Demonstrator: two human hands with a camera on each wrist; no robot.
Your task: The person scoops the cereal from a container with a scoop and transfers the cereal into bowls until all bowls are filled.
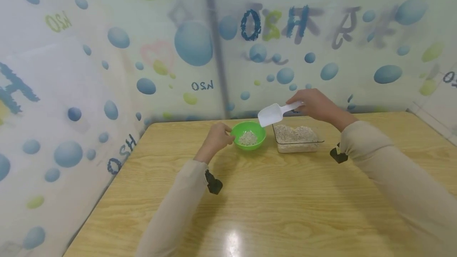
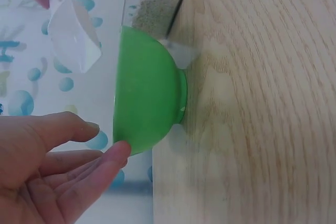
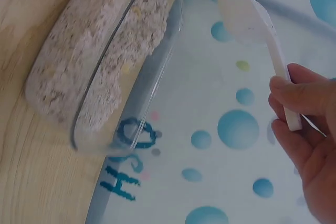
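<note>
Probably mid-scooping: right hand (image 1: 315,104) is gripping the scoop (image 1: 273,114) right of frame centre, relaxed left hand (image 1: 217,137) is touching the bowl (image 1: 260,137) below-left, next move likely needing it steady.

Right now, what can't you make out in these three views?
- Inside of the green bowl: left wrist view, hidden by its own wall.
- Individual flakes in it: head view, too small.
- Far end of the glass container: left wrist view, cut off by top edge.
- Handle end of the scoop: head view, hidden by the right hand.
</note>
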